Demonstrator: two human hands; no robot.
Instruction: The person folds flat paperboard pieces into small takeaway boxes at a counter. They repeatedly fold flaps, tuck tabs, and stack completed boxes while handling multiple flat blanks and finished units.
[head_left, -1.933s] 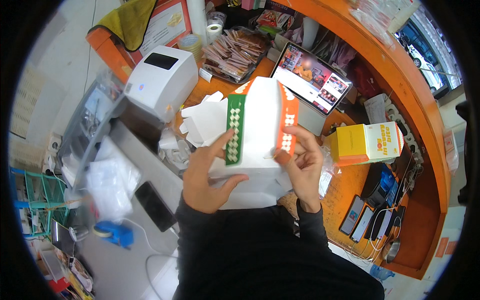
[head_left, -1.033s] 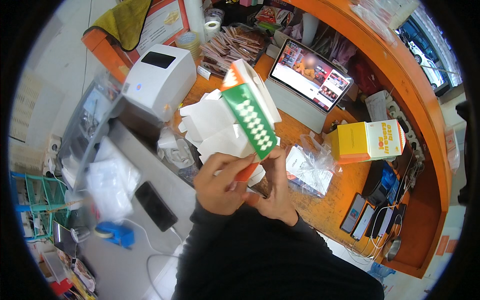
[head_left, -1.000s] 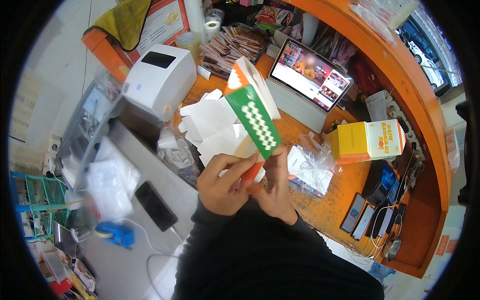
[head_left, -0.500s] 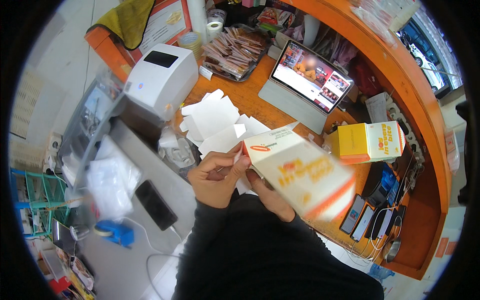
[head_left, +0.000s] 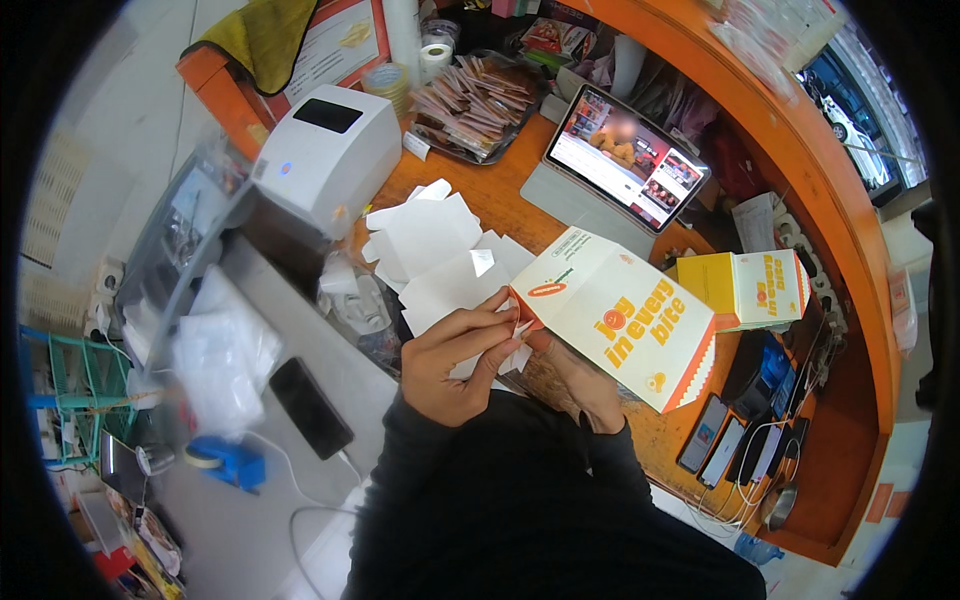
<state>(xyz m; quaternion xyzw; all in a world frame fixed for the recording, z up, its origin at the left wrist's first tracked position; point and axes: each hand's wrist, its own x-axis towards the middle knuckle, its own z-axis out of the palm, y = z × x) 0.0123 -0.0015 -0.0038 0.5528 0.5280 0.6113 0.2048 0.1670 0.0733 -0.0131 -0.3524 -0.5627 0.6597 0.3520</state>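
A white paper food carton (head_left: 610,300) with orange and yellow print is held tilted in front of me. At its left end, my left hand (head_left: 450,362) pinches a red-orange edge flap between thumb and fingers. My right hand (head_left: 582,378) is at the same end from below, its fingertips by the flap; the carton hides some of its fingers. Just beyond my left hand lie several flat white carton blanks (head_left: 425,235). A second printed carton (head_left: 770,285), yellow and white, rests on the table to the right.
A white label printer (head_left: 325,165) stands at the back left, next to a tray of sachets (head_left: 470,105). At the back is a propped tablet (head_left: 625,155). Several phones and cables lie at right. On the grey surface at left are a black phone (head_left: 310,405) and a blue tape dispenser (head_left: 225,462).
The carton has swung upward and to the right and is no longer blurred. My left hand has shifted slightly right, fingers closed at the flap. My right hand has moved a little right and up.
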